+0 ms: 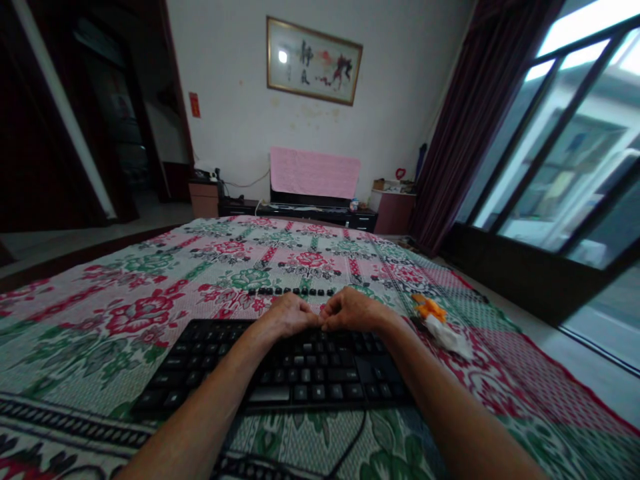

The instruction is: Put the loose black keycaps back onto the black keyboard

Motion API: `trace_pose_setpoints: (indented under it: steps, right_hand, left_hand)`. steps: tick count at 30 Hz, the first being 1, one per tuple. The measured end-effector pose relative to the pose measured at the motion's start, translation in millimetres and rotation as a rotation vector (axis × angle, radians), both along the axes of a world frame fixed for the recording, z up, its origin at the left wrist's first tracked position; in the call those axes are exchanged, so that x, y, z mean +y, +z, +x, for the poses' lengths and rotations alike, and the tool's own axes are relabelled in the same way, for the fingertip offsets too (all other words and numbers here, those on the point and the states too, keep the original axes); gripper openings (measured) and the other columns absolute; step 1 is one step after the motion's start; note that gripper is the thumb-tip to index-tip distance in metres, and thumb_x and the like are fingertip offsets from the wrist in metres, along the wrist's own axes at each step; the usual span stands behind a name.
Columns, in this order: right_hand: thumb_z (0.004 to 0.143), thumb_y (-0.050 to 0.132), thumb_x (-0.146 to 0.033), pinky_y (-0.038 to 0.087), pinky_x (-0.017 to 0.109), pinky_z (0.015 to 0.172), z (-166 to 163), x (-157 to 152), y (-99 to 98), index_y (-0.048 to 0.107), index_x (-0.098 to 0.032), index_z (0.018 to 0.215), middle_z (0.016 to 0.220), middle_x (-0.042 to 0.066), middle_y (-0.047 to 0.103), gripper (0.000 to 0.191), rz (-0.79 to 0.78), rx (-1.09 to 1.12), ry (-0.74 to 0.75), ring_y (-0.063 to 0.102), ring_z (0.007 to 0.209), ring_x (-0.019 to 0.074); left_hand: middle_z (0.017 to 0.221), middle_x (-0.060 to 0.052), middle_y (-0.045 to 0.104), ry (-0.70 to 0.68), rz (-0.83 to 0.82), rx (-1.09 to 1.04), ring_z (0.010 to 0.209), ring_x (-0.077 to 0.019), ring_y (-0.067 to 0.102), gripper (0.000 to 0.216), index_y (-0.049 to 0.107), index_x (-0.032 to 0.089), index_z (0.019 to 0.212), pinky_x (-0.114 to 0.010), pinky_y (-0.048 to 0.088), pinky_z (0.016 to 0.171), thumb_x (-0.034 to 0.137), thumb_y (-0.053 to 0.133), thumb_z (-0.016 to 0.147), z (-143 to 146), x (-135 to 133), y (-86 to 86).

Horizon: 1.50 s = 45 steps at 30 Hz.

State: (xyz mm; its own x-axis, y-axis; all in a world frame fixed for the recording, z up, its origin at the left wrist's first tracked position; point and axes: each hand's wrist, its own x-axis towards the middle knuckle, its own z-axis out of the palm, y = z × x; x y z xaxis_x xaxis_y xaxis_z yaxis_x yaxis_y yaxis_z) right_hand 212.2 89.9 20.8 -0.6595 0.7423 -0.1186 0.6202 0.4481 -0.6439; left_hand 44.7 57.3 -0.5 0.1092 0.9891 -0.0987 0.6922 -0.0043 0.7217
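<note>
A black keyboard [340, 375] lies on the patterned cloth in front of me, its cable running toward me. Over its far edge, my left hand [289, 315] and my right hand [351, 309] meet, fingertips nearly touching. Both are closed in a pinch, with thumbs and forefingers together. Whatever is between the fingers is too small or hidden to make out. Just beyond the hands, several loose black keycaps [286, 291] stand in a row on the cloth. My forearms cover parts of the keyboard's left and right sides.
The floral cloth [150, 360] covers the wide surface. To the right lie an orange crumpled item [430, 309] and a white crumpled tissue [450, 338]. Farther off stand a low black cabinet [300, 212] and a pink cloth-covered screen [315, 172]. A window [565, 173] is at the right.
</note>
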Motion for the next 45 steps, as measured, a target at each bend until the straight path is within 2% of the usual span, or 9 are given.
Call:
trace_pose_setpoints:
  steps: [8,14,25,32,37,42,45]
  right_hand:
    - [0.058,0.056,-0.028,0.034,0.018,0.05,6,3,1.0,0.065,-0.015,0.078,0.064,-0.001,0.061,0.026,-0.042,0.051,0.07,0.046,0.054,0.0078]
    - [0.058,0.057,-0.029,0.035,0.018,0.051,6,5,-3.3,0.065,-0.015,0.077,0.068,0.0,0.063,0.025,-0.022,0.038,0.031,0.049,0.058,0.0093]
    - [0.055,0.058,-0.027,0.034,0.018,0.048,0,1,-0.5,0.064,-0.015,0.069,0.061,0.0,0.06,0.019,-0.033,-0.022,-0.041,0.046,0.052,0.0076]
    - [0.05,0.061,-0.028,0.032,0.018,0.048,-3,2,1.6,0.064,-0.015,0.066,0.058,-0.002,0.058,0.021,-0.049,-0.061,-0.108,0.043,0.049,0.0064]
    - [0.053,0.059,-0.026,0.031,0.017,0.046,-1,1,-2.6,0.062,-0.014,0.064,0.056,-0.002,0.056,0.017,-0.02,-0.007,-0.063,0.041,0.048,0.0058]
    - [0.055,0.057,-0.025,0.033,0.017,0.047,3,-2,-2.0,0.063,-0.015,0.075,0.058,-0.003,0.057,0.023,-0.066,0.069,-0.017,0.044,0.05,0.0066]
    - [0.056,0.057,-0.025,0.034,0.018,0.049,3,-2,-2.2,0.064,-0.016,0.075,0.058,-0.002,0.058,0.022,-0.075,0.076,0.013,0.045,0.051,0.0072]
  left_hand:
    - [0.045,0.005,0.048,0.021,-0.017,0.003,0.04,-0.0049,0.038,0.024,0.063,0.017,0.057,-0.016,0.024,0.036,0.038,0.056,0.05,1,5,-6.8]
    - [0.046,0.005,0.049,0.038,-0.027,0.021,0.041,-0.0054,0.04,0.021,0.063,0.017,0.057,-0.016,0.025,0.037,0.034,0.055,0.049,3,2,-4.7]
    - [0.056,0.0,0.057,0.147,-0.016,0.185,0.049,-0.0092,0.047,0.021,0.062,0.014,0.063,-0.017,0.028,0.04,0.028,0.054,0.05,12,3,0.1]
    - [0.053,0.001,0.055,0.102,0.023,0.159,0.048,-0.009,0.047,0.019,0.062,0.016,0.06,-0.017,0.028,0.04,0.029,0.053,0.05,10,4,-5.6]
    - [0.053,0.002,0.055,0.083,0.092,0.141,0.049,-0.0082,0.046,0.018,0.061,0.017,0.06,-0.016,0.028,0.04,0.03,0.054,0.049,9,2,-7.2]
    - [0.053,0.003,0.054,0.006,0.004,-0.005,0.046,-0.0068,0.044,0.022,0.062,0.014,0.063,-0.016,0.03,0.041,0.03,0.052,0.052,2,-3,0.0]
    - [0.053,0.003,0.054,-0.004,-0.008,-0.044,0.046,-0.0064,0.043,0.023,0.063,0.014,0.065,-0.015,0.03,0.04,0.03,0.051,0.053,-2,-5,2.4]
